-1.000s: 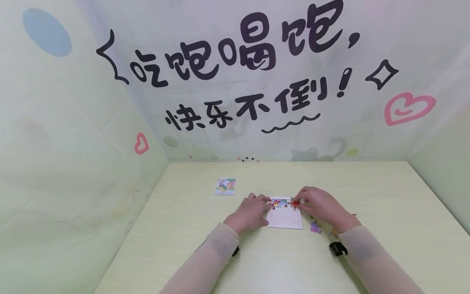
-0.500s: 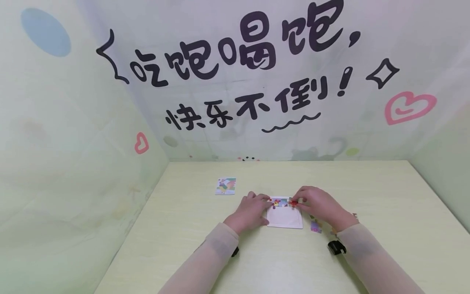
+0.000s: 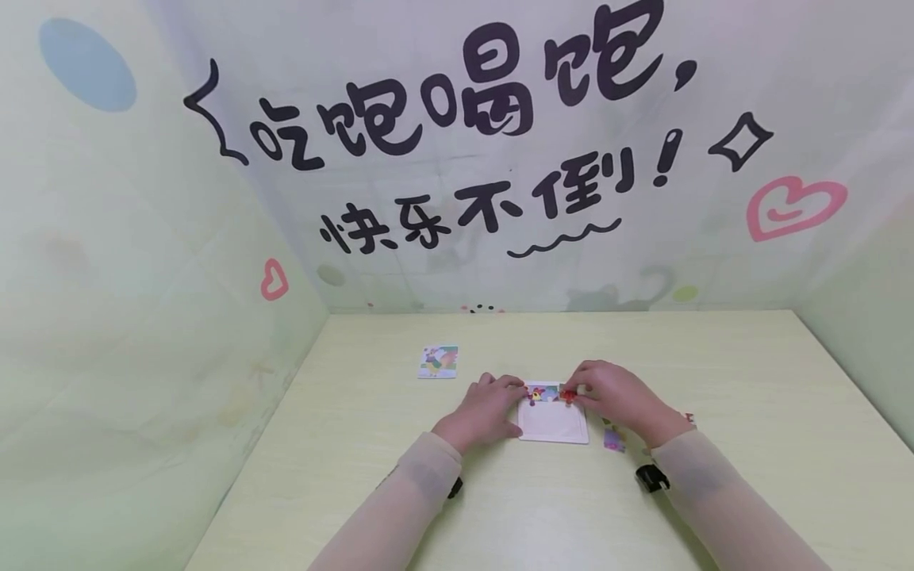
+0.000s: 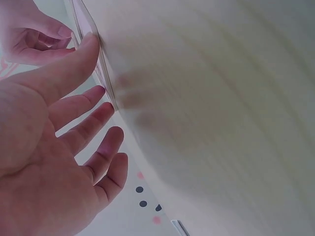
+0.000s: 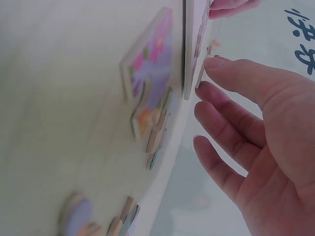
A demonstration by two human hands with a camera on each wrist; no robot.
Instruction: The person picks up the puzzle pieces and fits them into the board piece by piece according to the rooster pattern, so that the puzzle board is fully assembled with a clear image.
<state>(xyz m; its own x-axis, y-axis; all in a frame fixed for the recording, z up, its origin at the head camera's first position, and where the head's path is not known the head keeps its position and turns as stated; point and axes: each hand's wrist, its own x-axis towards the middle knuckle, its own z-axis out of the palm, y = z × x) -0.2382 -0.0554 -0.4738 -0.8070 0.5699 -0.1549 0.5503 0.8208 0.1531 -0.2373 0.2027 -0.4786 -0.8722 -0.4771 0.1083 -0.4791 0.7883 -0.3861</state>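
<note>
A white puzzle tray (image 3: pixel 553 425) lies flat on the table, with colourful puzzle pieces (image 3: pixel 546 394) along its far side. My left hand (image 3: pixel 482 414) rests against the tray's left side. Its thumb touches the near left corner, and the other fingers reach the far left corner, relaxed in the left wrist view. Over the far right corner, my right hand (image 3: pixel 620 396) pinches a red puzzle piece (image 3: pixel 567 395) between thumb and index finger. In the right wrist view this piece (image 5: pixel 201 73) appears edge-on, tilted at the tray's edge, while the remaining fingers curve loosely.
Right of the tray lie loose puzzle pieces, including a purple piece (image 3: pixel 614 439), partly under the right forearm. Several pieces overlap in the right wrist view, near a purple-topped piece (image 5: pixel 153 59). A small picture card (image 3: pixel 439 362) lies back left. A printed backdrop (image 3: pixel 428 277) stands behind the table.
My right hand has shifted slightly left with the red piece, closing the gap to the pieces beside it. The left hand has stayed about where it was.
</note>
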